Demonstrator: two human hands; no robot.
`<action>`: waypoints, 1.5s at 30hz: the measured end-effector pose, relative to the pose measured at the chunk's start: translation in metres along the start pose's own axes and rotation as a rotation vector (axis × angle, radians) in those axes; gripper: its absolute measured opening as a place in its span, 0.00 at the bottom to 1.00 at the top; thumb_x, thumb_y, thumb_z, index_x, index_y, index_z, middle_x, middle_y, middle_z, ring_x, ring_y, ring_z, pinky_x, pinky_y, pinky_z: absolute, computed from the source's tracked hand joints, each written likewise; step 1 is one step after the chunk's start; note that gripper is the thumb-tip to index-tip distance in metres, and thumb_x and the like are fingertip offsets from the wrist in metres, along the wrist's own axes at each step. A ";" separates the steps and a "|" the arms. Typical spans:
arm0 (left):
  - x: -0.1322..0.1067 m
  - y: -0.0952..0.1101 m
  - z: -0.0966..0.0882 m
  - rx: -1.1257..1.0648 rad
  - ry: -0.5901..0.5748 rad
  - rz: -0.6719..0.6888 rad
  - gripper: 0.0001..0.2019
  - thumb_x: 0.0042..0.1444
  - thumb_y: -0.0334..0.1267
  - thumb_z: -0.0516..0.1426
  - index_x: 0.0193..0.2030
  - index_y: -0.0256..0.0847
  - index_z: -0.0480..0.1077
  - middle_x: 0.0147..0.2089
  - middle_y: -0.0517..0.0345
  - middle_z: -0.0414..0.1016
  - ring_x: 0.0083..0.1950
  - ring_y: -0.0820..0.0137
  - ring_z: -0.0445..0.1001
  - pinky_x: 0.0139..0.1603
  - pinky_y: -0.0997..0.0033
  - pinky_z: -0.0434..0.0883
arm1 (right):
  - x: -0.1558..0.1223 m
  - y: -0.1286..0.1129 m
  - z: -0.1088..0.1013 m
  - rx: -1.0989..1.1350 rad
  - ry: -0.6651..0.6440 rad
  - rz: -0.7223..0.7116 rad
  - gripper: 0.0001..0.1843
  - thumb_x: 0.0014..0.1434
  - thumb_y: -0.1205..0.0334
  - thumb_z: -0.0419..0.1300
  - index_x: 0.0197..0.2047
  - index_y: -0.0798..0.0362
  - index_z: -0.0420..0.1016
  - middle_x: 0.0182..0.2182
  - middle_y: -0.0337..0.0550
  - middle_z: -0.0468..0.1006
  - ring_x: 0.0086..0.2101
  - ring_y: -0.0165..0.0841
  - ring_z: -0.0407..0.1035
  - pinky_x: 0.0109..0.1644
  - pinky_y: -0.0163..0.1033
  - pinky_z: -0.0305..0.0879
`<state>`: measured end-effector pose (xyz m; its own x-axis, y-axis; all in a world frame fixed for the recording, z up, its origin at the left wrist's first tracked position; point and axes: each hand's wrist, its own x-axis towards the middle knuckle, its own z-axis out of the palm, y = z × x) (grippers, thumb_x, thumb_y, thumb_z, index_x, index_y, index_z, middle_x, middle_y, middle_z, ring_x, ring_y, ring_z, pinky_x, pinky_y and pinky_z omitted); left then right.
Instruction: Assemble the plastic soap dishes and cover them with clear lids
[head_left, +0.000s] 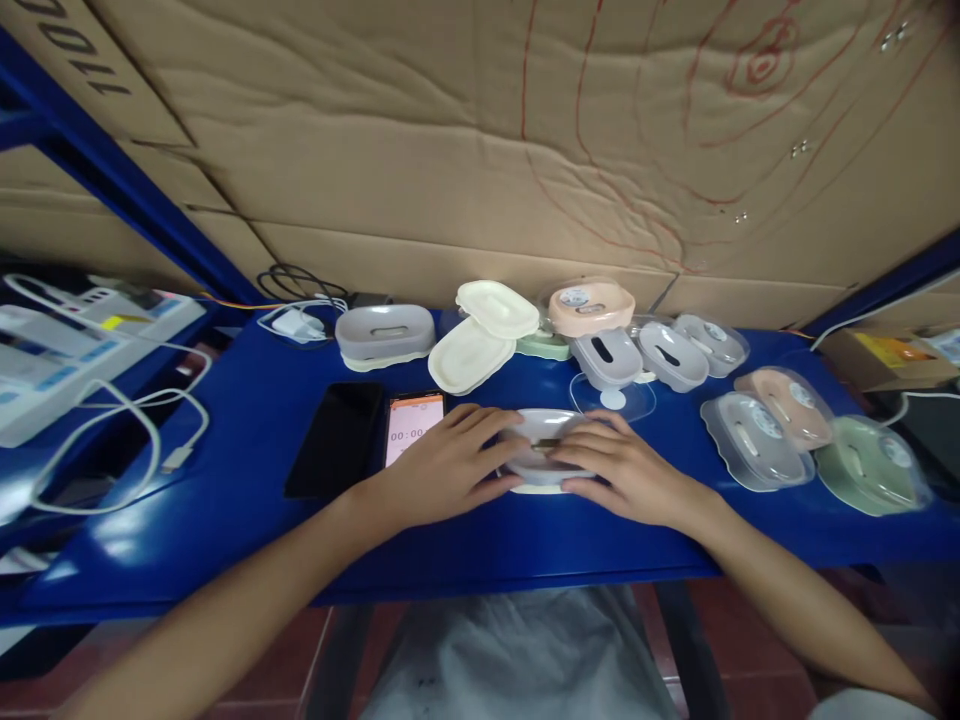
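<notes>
Both hands rest on one grey soap dish (541,430) lying on a cream tray near the front of the blue table (247,520). My left hand (448,465) covers its left end, fingers curled round the rim. My right hand (622,467) grips its right end the same way. Much of the dish is hidden under my fingers. A clear plastic lid (615,398) lies flat just behind it.
A black phone (335,452) and a lit phone showing a timer (412,425) lie left of my hands. Several soap dishes in grey (385,335), cream (480,335), peach (591,305) and green (870,465) line the back and right. Chargers and white cables (135,420) sit left. Cardboard (465,150) forms the back wall.
</notes>
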<state>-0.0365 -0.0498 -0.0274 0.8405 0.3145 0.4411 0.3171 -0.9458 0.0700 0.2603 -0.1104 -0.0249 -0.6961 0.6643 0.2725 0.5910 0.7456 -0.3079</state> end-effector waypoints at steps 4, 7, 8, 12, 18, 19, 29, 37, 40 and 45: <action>0.004 0.013 -0.009 0.042 0.167 0.040 0.07 0.73 0.36 0.59 0.54 0.41 0.73 0.55 0.47 0.77 0.55 0.58 0.75 0.59 0.55 0.73 | 0.000 0.001 -0.008 -0.087 0.163 -0.013 0.14 0.77 0.57 0.58 0.61 0.51 0.77 0.54 0.46 0.86 0.56 0.39 0.78 0.68 0.52 0.61; 0.005 0.022 -0.008 0.047 0.138 0.103 0.04 0.72 0.38 0.60 0.48 0.40 0.74 0.48 0.52 0.78 0.47 0.62 0.76 0.53 0.61 0.72 | 0.005 0.002 -0.016 -0.164 0.240 0.015 0.13 0.77 0.59 0.59 0.60 0.50 0.77 0.53 0.46 0.87 0.55 0.39 0.79 0.66 0.50 0.63; 0.005 0.023 -0.006 0.056 0.076 0.126 0.06 0.72 0.40 0.61 0.48 0.40 0.74 0.48 0.52 0.78 0.47 0.62 0.76 0.52 0.61 0.72 | 0.008 0.003 -0.017 -0.194 0.245 0.017 0.13 0.77 0.59 0.59 0.60 0.51 0.78 0.52 0.46 0.87 0.55 0.40 0.79 0.65 0.50 0.63; 0.002 0.026 0.005 0.073 -0.144 0.173 0.09 0.69 0.40 0.64 0.49 0.39 0.74 0.47 0.53 0.80 0.47 0.61 0.76 0.54 0.58 0.70 | 0.021 0.009 -0.009 -0.339 0.193 -0.022 0.13 0.76 0.59 0.61 0.57 0.53 0.80 0.52 0.47 0.87 0.54 0.41 0.79 0.63 0.50 0.63; -0.001 0.041 0.004 -0.114 -0.217 0.229 0.07 0.70 0.31 0.60 0.38 0.42 0.71 0.37 0.59 0.76 0.42 0.65 0.74 0.52 0.63 0.66 | 0.026 0.016 -0.004 -0.320 0.129 0.028 0.22 0.76 0.53 0.60 0.67 0.52 0.76 0.63 0.52 0.80 0.64 0.45 0.72 0.71 0.56 0.60; -0.002 0.044 0.003 -0.120 -0.213 0.240 0.07 0.70 0.31 0.60 0.37 0.42 0.71 0.37 0.58 0.75 0.41 0.66 0.73 0.52 0.63 0.66 | 0.023 0.017 -0.008 -0.293 0.125 0.049 0.23 0.76 0.53 0.59 0.68 0.53 0.75 0.64 0.53 0.79 0.65 0.46 0.71 0.70 0.56 0.61; -0.004 0.045 0.004 -0.129 -0.219 0.246 0.08 0.71 0.34 0.59 0.37 0.42 0.70 0.35 0.59 0.73 0.37 0.66 0.71 0.49 0.62 0.66 | -0.001 0.024 -0.016 -0.226 0.113 0.135 0.19 0.73 0.51 0.64 0.62 0.48 0.79 0.59 0.49 0.83 0.59 0.46 0.74 0.62 0.53 0.67; -0.001 0.030 -0.005 0.152 -0.109 0.244 0.08 0.70 0.29 0.59 0.53 0.42 0.73 0.49 0.52 0.79 0.45 0.62 0.76 0.52 0.59 0.69 | 0.000 0.013 -0.015 -0.168 0.267 0.106 0.14 0.74 0.57 0.63 0.59 0.45 0.82 0.52 0.45 0.87 0.55 0.43 0.77 0.60 0.52 0.70; 0.001 0.028 -0.011 0.232 -0.005 0.232 0.18 0.71 0.28 0.58 0.64 0.46 0.69 0.61 0.50 0.78 0.58 0.59 0.75 0.61 0.54 0.68 | -0.001 0.006 -0.016 -0.061 0.249 0.032 0.13 0.73 0.59 0.64 0.58 0.46 0.81 0.51 0.45 0.86 0.55 0.42 0.77 0.60 0.52 0.74; 0.003 0.022 -0.009 0.152 -0.072 0.144 0.21 0.69 0.36 0.63 0.67 0.44 0.68 0.64 0.47 0.76 0.64 0.55 0.72 0.68 0.51 0.64 | 0.002 -0.002 -0.009 0.003 0.180 -0.057 0.10 0.69 0.62 0.64 0.53 0.48 0.79 0.49 0.46 0.85 0.52 0.40 0.77 0.58 0.50 0.74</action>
<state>-0.0310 -0.0707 -0.0167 0.9093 0.1874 0.3715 0.2499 -0.9598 -0.1275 0.2613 -0.1108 -0.0158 -0.6440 0.6204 0.4477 0.5516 0.7820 -0.2901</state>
